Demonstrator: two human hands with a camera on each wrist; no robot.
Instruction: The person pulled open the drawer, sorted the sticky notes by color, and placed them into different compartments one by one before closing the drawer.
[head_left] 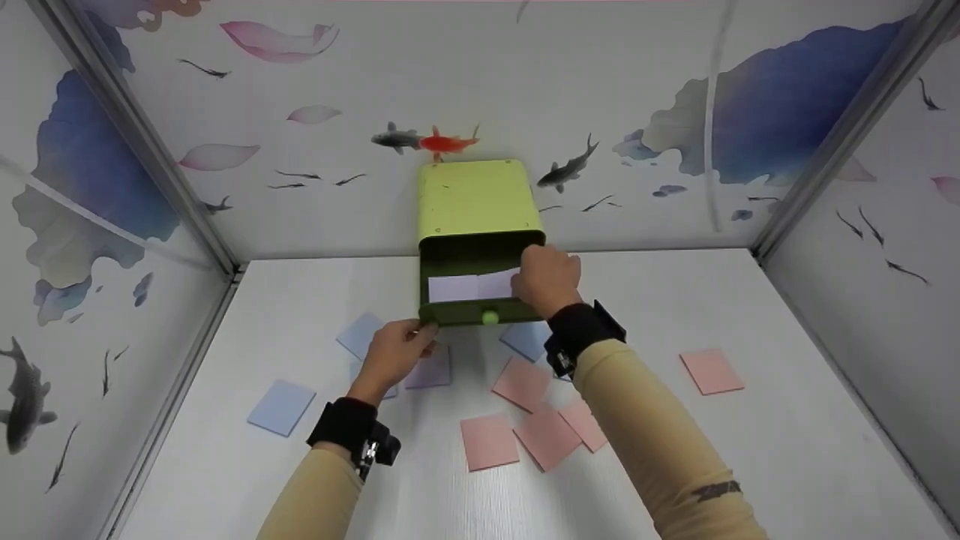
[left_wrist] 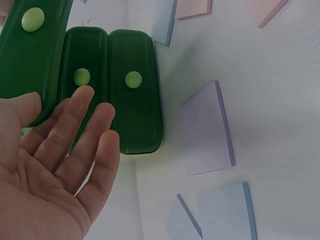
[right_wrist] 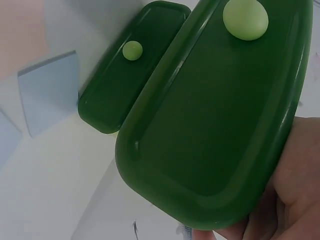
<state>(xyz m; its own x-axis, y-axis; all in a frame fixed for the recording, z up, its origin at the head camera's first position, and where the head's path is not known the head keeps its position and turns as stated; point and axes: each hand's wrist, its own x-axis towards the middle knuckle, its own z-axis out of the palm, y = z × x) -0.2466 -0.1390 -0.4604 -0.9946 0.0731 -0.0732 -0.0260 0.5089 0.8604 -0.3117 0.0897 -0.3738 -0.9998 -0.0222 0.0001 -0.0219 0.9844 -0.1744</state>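
Step in hand, prob.: settling lilac pads inside the top drawer (head_left: 454,313), which sits pulled out at the front of the green cabinet (head_left: 472,199), cabinet top at 12 o'clock from it. Two pads in there: L one (head_left: 453,289) and R one (head_left: 496,284), side by side, R one looking tilted up twd the R hand (head_left: 551,277).

Next move (my judgement) calls for getting the R pad flat, then fingers clear of the drawer rim; L side needs a steady hold meanwhile.

Pose: L hand (head_left: 394,356) at approx 8 o'clock from drawer, forearm in from 7. Thumb + index pinch the drawer's front L corner; other fingers reach out loosely, touching nothing I can make out. R hand at 2–3 o'clock, forearm in from 5, over the drawer's R end. Fingers look curled; tips hidden, so can't tell if they grip pad or drawer wall (R wrist cam no help, drawer front blocks it).

On table: lilac pad (head_left: 431,369) at 7 o'clock, blue pad (head_left: 282,407) at 8, pink pad (head_left: 489,442) near 6, lone pink one (head_left: 712,371) btwn 3 and 4.
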